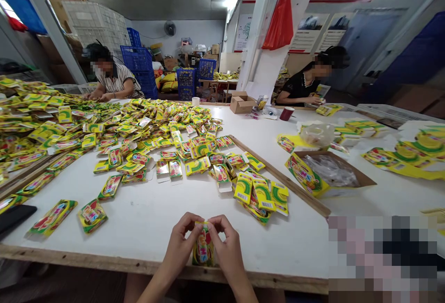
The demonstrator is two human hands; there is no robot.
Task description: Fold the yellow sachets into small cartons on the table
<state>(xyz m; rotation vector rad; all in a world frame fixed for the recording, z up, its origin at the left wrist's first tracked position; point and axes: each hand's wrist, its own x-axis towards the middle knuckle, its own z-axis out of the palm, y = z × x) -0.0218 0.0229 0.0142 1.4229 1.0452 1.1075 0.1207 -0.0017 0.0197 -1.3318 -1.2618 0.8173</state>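
Note:
Near the table's front edge, my left hand and my right hand meet at the top end of a small yellow-green candy box with colourful lettering. Fingers of both hands are closed on its upper end, one hand at each side; the lower part stays uncovered. Beyond my hands to the right lies a cluster of similar boxes, some showing barcodes. To the left, a single box and a flat clear-edged packet lie apart on the white table.
A large heap of boxes spreads across the left and middle. A wooden strip divides the table. Right of it stands an open carton with clear plastic inside. Two people, one at left and one at right, work across the table.

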